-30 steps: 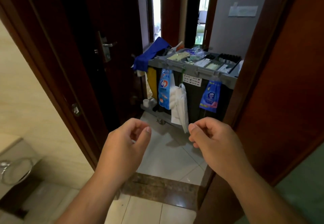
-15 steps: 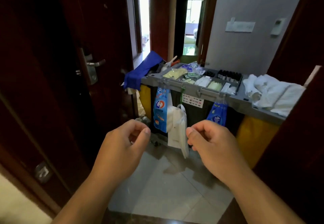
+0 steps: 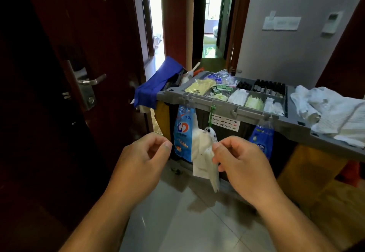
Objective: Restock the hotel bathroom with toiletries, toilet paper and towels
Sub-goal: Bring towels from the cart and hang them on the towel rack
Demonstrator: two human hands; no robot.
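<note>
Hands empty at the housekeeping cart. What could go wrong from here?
1. The white towels lie in a loose heap overhanging the rim of the cart; pulling one may drag others to the floor.
2. The white plastic bag hangs off that rim, ahead of the right hand; a reach for the small dark bottles at the back could snag it.

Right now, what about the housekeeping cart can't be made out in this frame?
Head view only:
- Towels: cut off by the right edge.
- Dark bottles: labels too small to read.
- Sticker: print too small to read.
- Cart front below the tray: hidden by hanging bags and right hand.
</note>
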